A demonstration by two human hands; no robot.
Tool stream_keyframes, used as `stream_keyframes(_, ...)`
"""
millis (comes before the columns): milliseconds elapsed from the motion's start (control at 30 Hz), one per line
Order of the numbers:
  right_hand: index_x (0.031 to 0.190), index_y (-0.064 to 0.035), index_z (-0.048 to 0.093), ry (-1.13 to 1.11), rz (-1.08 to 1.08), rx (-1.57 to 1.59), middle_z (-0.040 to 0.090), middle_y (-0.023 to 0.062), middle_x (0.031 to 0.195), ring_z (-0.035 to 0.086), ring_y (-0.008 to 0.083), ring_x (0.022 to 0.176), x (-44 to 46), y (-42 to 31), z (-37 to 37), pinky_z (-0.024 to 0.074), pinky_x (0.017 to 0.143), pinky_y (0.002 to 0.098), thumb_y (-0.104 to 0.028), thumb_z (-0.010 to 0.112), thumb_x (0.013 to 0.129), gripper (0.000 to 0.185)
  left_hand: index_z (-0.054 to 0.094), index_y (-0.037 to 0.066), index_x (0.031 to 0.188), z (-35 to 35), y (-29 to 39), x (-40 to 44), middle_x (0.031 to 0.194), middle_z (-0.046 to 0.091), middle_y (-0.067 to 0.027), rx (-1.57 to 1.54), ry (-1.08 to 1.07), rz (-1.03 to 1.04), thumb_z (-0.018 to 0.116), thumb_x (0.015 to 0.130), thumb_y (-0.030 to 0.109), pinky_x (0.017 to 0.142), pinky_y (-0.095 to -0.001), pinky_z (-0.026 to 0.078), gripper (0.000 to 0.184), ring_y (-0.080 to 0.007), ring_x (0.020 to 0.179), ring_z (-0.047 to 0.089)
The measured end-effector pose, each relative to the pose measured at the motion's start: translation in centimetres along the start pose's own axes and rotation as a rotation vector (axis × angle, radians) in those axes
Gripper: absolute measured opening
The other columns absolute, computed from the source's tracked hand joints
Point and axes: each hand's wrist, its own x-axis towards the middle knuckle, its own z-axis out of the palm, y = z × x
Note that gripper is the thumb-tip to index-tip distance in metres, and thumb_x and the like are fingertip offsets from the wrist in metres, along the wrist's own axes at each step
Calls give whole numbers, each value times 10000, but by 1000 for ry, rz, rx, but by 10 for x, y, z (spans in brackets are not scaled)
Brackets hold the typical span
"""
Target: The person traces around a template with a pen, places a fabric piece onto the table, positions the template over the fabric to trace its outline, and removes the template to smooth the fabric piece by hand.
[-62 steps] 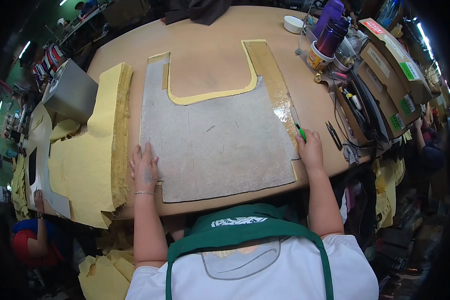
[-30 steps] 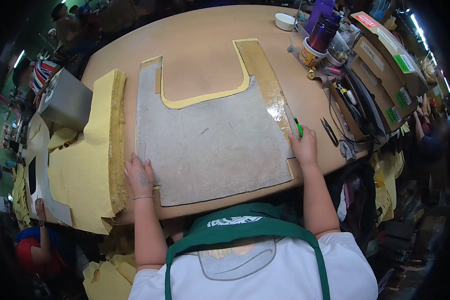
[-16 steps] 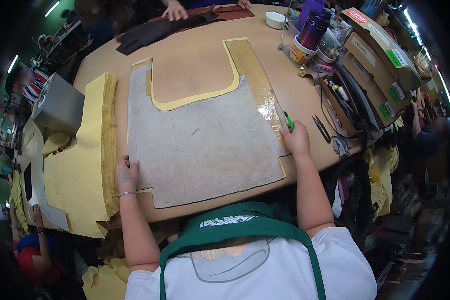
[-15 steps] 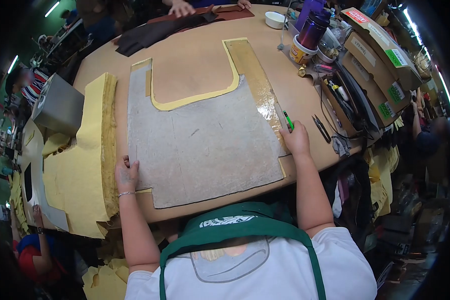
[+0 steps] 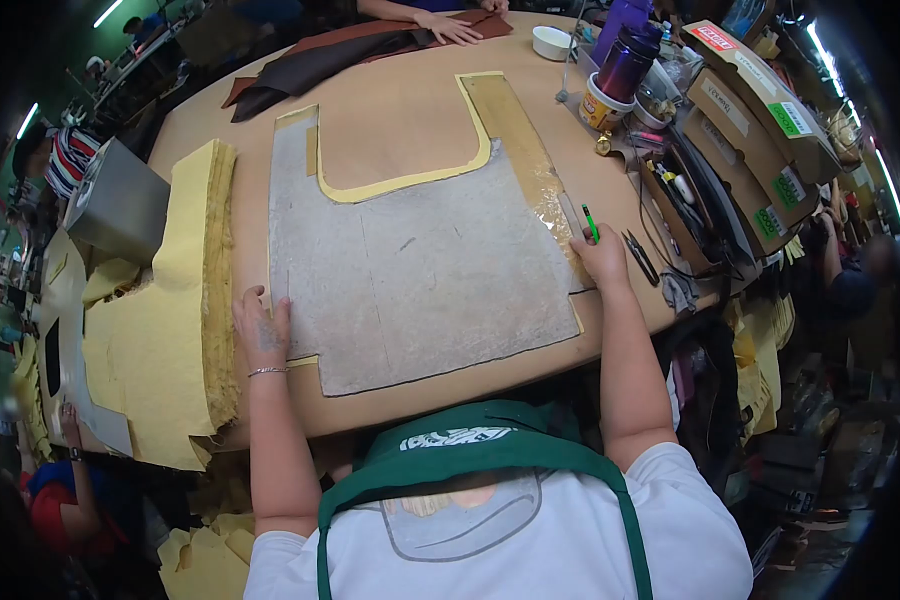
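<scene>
A large grey pattern template (image 5: 420, 280) with a deep U-shaped cut-out lies flat on the table, over a yellow sheet (image 5: 407, 186) whose border shows along the cut-out and at the lower corners. Clear, shiny tape covers the brown strip (image 5: 530, 165) on its right arm. At the template's left edge is my left hand (image 5: 261, 328), thumb and fingers apart, the thumb touching the edge. My right hand (image 5: 603, 260) rests by the right edge and grips a green pen (image 5: 591, 223), which points up and away from me.
A thick stack of yellow sheets (image 5: 160, 330) lies left, beside a metal box (image 5: 118, 200). Thread snips (image 5: 640, 258), a tool box (image 5: 680, 205) and cartons (image 5: 750, 130) stand right. Across the table, another person's hand (image 5: 448, 27) rests on dark brown material (image 5: 315, 75).
Template and yellow sheet have shifted slightly right and away from me, both my hands along with them. My left fingers have spread. The person opposite has moved their hand right across the brown material.
</scene>
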Motion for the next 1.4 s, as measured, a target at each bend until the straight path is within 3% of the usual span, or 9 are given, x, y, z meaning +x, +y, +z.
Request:
stream_keyframes(167,852,14,590,-76,52,247,602,99,726,563,175,647,10,9,1,450,624,293,-154,687,622,301,549,-20,926,4,-14,6,767,577,-134,-101,-220,-171,664,693,232,646,-333,448,362,-255,700,554)
stream_keyframes(267,926,15,582,-75,-26,210,593,87,774,548,158,704,13,14,2,439,664,280,-131,689,628,349,557,-22,909,4,-10,13,746,578,-98,-173,-247,-249,678,682,231,626,-313,451,361,-206,684,558)
stream_keyframes(367,956,38,561,-97,-28,222,589,85,790,538,144,705,12,14,2,435,658,261,-89,668,663,337,545,-30,886,-2,-9,20,783,570,-131,-303,-354,-380,705,643,218,649,-315,456,383,-223,696,553)
stream_keyframes(567,964,47,554,-105,-16,329,564,42,798,508,106,706,6,11,2,421,638,234,-27,649,674,314,549,-29,886,4,-15,14,860,573,-117,-625,-329,-388,701,635,94,654,-285,466,318,-188,726,562)
stream_keyframes(767,979,49,554,-113,-14,259,531,23,744,476,99,662,5,12,1,411,614,228,-29,657,661,343,502,-54,1053,6,-26,12,850,556,-130,-549,-446,-278,702,628,83,655,-282,458,489,-185,737,550)
stream_keyframes(967,918,13,586,-64,-112,195,548,70,672,495,122,607,4,15,1,418,590,255,-91,700,619,337,422,-48,1186,6,-36,4,881,488,-125,-388,-419,-119,727,600,125,740,-306,423,683,-214,790,489)
stream_keyframes(1100,896,-10,603,-94,-120,51,575,111,682,528,162,597,9,16,-5,426,598,301,-176,723,607,354,399,-40,1211,-11,-25,5,936,468,-113,-329,-451,-45,729,600,144,769,-311,415,719,-216,836,472)
stream_keyframes(1400,954,-24,592,-101,-57,114,557,79,671,525,148,604,7,12,-2,422,593,275,-156,705,652,347,374,-21,1246,-17,-18,3,959,459,-107,-273,-496,-77,718,620,171,798,-293,406,739,-213,853,463)
